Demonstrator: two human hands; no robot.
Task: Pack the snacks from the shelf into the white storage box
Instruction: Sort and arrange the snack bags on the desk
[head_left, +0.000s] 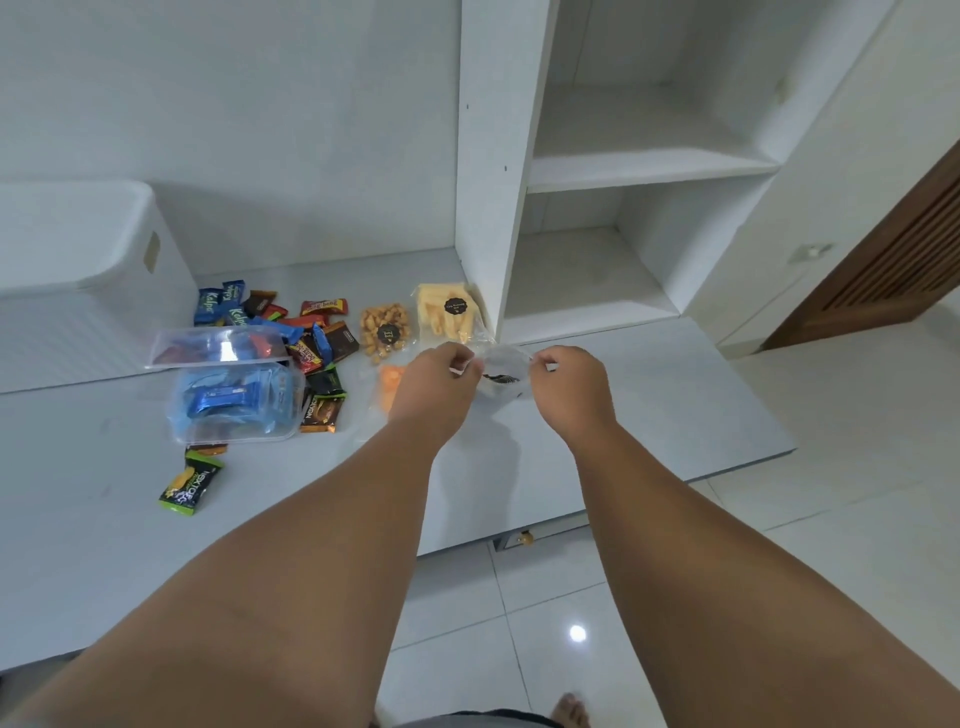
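Two hands meet at the centre of the frame. The left hand (441, 379) and right hand (566, 384) each pinch one edge of a small clear bag (503, 370), stretched left to right between them. The white storage box (78, 249) sits well apart at upper left, nearer the left hand. Among the loose snack packets (311, 332) between them, a blue wrapper (209, 306) reads "Kalpa" and a green wrapper (189, 483) reads "Nextar".

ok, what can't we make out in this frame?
Head view only.
White box: left part cut off by the frame edge; its inside cannot be made out.
Clear bag pinched by left hand and right hand: dark contents too blurred to identify.
Orange packet: mostly behind the left hand.
Round stickers: text too small to read.
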